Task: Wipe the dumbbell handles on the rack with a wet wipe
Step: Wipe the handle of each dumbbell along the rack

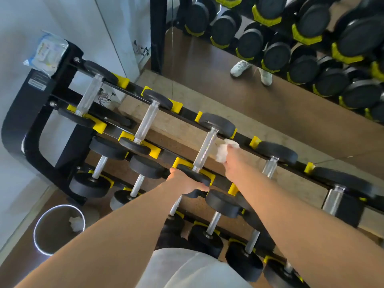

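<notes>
Your left hand (185,182) grips the near black rubber head of the third dumbbell (204,150) on the top tier of the black-and-yellow steel rack (31,113). Your right hand (233,163) pinches a crumpled white wet wipe (223,149) just beside that dumbbell's knurled chrome handle (204,151), whether touching cannot be told.
</notes>
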{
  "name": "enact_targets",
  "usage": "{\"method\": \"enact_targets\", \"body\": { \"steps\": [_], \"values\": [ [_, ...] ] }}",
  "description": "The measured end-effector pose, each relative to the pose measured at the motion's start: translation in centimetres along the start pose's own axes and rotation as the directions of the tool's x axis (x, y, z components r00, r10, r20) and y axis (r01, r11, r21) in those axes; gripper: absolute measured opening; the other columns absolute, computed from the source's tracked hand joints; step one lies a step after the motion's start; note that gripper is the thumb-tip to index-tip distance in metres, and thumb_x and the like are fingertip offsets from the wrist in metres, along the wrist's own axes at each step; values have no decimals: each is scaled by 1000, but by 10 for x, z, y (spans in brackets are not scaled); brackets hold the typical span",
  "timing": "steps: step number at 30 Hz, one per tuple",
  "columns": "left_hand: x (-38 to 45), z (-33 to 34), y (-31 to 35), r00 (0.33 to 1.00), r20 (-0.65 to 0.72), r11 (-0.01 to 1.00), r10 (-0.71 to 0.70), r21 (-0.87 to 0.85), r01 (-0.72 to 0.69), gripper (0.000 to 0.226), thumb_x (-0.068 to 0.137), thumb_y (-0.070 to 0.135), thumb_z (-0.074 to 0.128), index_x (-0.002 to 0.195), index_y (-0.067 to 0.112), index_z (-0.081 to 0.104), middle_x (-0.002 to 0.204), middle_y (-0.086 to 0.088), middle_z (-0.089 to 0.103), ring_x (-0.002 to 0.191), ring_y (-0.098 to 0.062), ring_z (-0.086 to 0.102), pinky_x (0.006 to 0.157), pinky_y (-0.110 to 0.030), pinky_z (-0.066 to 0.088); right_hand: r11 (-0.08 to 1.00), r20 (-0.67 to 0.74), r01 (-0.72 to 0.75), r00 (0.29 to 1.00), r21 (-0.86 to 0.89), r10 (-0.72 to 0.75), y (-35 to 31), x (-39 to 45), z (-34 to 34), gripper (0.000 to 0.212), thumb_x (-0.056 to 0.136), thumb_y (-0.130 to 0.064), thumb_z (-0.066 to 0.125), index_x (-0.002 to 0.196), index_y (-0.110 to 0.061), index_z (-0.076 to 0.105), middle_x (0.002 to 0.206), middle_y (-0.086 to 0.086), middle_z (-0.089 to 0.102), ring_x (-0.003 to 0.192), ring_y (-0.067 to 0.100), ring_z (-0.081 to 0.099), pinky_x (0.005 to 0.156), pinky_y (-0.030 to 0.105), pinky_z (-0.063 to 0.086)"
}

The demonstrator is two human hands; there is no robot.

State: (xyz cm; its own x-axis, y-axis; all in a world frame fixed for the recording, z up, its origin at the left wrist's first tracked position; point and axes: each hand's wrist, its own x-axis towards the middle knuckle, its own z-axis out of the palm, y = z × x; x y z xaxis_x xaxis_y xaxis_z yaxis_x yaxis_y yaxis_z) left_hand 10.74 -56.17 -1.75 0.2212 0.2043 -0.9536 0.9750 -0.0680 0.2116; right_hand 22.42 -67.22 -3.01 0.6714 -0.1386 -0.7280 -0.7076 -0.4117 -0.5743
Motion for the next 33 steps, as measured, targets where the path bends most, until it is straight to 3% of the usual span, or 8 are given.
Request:
{"method": "enact_targets", "body": {
  "steps": [5, 8, 14, 18, 21, 26, 30, 33],
  "values": [
    [3, 1, -5, 997, -64, 995, 32, 96, -25, 136, 63, 54, 91, 155, 0, 6, 152, -15, 37, 140, -32, 40, 114, -40, 36, 578, 146, 387, 896, -718, -419, -5, -38, 29, 37, 100, -11, 44, 137, -6, 49, 133, 17, 55, 125, 34, 52, 99, 35, 41],
    [10, 0, -5, 1000, -17, 996, 11, 92, -9, 142, 62, 57, 91, 156, 4, -2, 136, -8, 44, 138, -26, 41, 109, -35, 38, 322, 423, 507, 856, -800, -297, 22, -48, 18, 23, 93, -12, 53, 113, -7, 62, 112, 15, 66, 106, 35, 63, 84, 38, 50],
    [8, -3, -7, 1000, 13, 975, 13, 220, -16, 151, 62, 75, 79, 156, 2, -13, 157, -11, 28, 146, -31, 32, 114, -38, 34, 934, -98, 61, 990, -353, -101, -9, -27, 8, 41, 104, -25, 40, 138, -6, 52, 141, 16, 52, 126, 33, 50, 99, 36, 43],
    [9, -2, -9, 999, -13, 964, 37, 265, -32, 153, 61, 76, 79, 156, 1, -15, 161, -13, 25, 147, -33, 30, 115, -41, 34, 857, 27, 150, 987, -493, -157, -14, -42, 32, 34, 101, -15, 44, 131, -5, 56, 133, 17, 57, 113, 33, 55, 83, 32, 42],
    [11, -3, -13, 994, -71, 963, 82, 261, -61, 156, 56, 74, 84, 156, 1, -10, 158, -15, 32, 144, -35, 36, 114, -45, 40, 543, 247, 301, 954, -784, -172, 8, -48, 29, 27, 98, -10, 45, 118, 0, 61, 117, 18, 64, 101, 34, 61, 72, 30, 40],
    [26, 3, -14, 1000, 10, 968, -23, 252, 20, 162, 37, 90, 76, 160, 19, -3, 155, -8, 35, 140, -35, 40, 111, -46, 39, 268, 495, 594, 793, -759, -355, -5, -63, -6, 34, 97, -8, 47, 125, -13, 64, 118, 9, 68, 100, 27, 64, 78, 34, 49],
    [30, 1, -15, 999, 17, 959, -41, 281, 34, 165, 35, 94, 72, 159, 13, -2, 156, -10, 34, 141, -35, 38, 113, -45, 35, 59, 443, 825, 361, -562, -821, -23, -53, 0, 63, 84, 16, 57, 134, -21, 61, 134, 3, 62, 125, 22, 58, 103, 42, 50],
    [21, -6, -18, 997, -21, 944, 74, 324, -63, 155, 54, 83, 77, 157, 4, -8, 156, -11, 34, 141, -35, 39, 112, -44, 40, -132, 576, 809, 283, -573, -766, -13, -18, 5, 56, 75, 19, 63, 121, -12, 70, 130, 9, 65, 127, 30, 56, 105, 50, 47]
  ]
}}
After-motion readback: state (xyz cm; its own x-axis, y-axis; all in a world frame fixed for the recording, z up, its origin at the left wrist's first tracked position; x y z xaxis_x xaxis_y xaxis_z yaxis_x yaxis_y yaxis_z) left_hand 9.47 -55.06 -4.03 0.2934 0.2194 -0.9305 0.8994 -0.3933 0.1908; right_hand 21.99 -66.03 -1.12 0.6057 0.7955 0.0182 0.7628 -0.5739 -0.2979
